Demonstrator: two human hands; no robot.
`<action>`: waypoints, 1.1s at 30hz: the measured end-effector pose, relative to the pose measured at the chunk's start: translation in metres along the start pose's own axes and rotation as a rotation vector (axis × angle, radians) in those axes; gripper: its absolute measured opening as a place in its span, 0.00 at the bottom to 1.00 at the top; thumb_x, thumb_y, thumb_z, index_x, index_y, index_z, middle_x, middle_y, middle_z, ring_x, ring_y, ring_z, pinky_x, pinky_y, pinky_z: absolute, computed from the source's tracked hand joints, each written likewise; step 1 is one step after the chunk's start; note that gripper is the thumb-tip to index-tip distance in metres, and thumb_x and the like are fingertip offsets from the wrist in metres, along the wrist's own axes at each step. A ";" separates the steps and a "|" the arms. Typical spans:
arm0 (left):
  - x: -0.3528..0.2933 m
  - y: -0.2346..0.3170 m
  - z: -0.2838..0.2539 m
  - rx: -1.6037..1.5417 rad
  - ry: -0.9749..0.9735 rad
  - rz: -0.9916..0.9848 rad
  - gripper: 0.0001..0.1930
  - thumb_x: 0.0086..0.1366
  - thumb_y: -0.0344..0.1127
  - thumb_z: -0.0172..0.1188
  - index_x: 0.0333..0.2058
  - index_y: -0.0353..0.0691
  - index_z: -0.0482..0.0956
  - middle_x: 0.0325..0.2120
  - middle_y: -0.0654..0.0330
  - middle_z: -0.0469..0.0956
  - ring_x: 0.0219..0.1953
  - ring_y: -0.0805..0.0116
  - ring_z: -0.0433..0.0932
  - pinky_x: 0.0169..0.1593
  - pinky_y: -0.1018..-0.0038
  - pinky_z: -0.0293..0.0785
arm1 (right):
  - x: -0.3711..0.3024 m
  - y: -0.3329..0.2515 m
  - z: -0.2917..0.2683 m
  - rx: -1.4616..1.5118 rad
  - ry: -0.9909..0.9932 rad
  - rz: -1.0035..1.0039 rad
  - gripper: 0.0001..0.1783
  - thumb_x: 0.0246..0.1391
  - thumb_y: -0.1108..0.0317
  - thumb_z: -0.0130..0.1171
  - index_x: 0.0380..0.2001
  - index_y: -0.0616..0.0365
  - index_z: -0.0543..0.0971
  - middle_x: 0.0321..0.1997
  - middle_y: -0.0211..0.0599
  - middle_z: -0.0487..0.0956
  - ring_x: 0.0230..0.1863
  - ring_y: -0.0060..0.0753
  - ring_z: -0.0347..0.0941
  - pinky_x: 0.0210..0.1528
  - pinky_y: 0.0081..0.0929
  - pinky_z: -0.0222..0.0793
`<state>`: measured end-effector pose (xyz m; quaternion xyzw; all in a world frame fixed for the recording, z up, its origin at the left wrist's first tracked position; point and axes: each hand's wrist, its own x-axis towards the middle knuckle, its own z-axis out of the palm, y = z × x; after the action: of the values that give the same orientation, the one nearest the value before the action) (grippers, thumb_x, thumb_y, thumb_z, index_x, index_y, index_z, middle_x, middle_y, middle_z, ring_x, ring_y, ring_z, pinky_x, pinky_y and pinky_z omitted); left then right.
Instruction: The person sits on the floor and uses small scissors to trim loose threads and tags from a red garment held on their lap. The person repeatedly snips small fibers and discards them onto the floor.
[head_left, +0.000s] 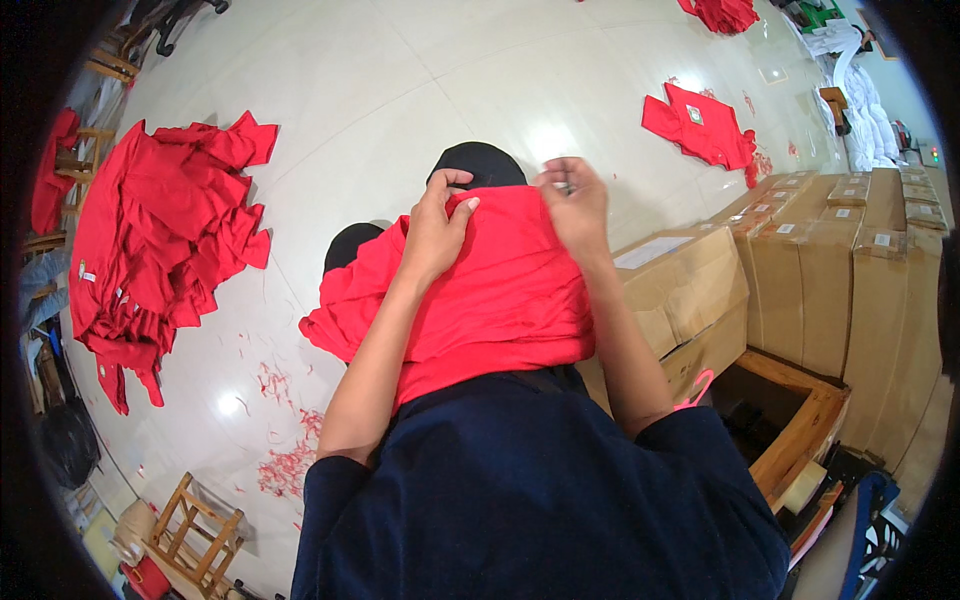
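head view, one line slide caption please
Hands at the far edge of a red garment, cardboard boxes to the right

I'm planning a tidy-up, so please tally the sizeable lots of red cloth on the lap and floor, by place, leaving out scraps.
Lap: red cloth: 1
Left floor: red heap: 1
Upper-right floor: red garment with a pale patch, red bundle at the top edge: 2
Total: 4
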<state>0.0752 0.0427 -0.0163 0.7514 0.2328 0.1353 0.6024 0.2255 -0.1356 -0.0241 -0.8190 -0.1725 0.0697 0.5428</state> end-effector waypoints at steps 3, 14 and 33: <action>-0.004 0.003 -0.002 0.015 0.001 0.033 0.16 0.76 0.27 0.66 0.59 0.34 0.78 0.54 0.51 0.86 0.55 0.58 0.87 0.61 0.63 0.80 | 0.010 -0.001 -0.027 0.001 0.124 0.049 0.10 0.65 0.72 0.73 0.47 0.63 0.86 0.41 0.35 0.89 0.43 0.25 0.83 0.48 0.31 0.80; 0.007 0.029 0.001 0.085 -0.073 0.025 0.15 0.73 0.31 0.72 0.55 0.33 0.83 0.46 0.56 0.88 0.49 0.65 0.85 0.57 0.67 0.80 | 0.003 -0.015 -0.028 0.055 -0.232 0.233 0.16 0.63 0.71 0.75 0.50 0.68 0.84 0.40 0.36 0.88 0.41 0.26 0.83 0.46 0.26 0.79; -0.082 0.029 -0.017 0.219 -0.204 0.258 0.17 0.73 0.25 0.70 0.57 0.34 0.79 0.47 0.49 0.88 0.51 0.55 0.90 0.56 0.62 0.84 | -0.047 -0.040 -0.048 -0.272 -0.439 -0.111 0.15 0.62 0.72 0.75 0.50 0.63 0.84 0.43 0.52 0.89 0.45 0.50 0.88 0.51 0.39 0.81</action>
<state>0.0025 0.0103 0.0221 0.8458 0.0857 0.1083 0.5153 0.1881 -0.1800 0.0284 -0.8389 -0.3387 0.1922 0.3804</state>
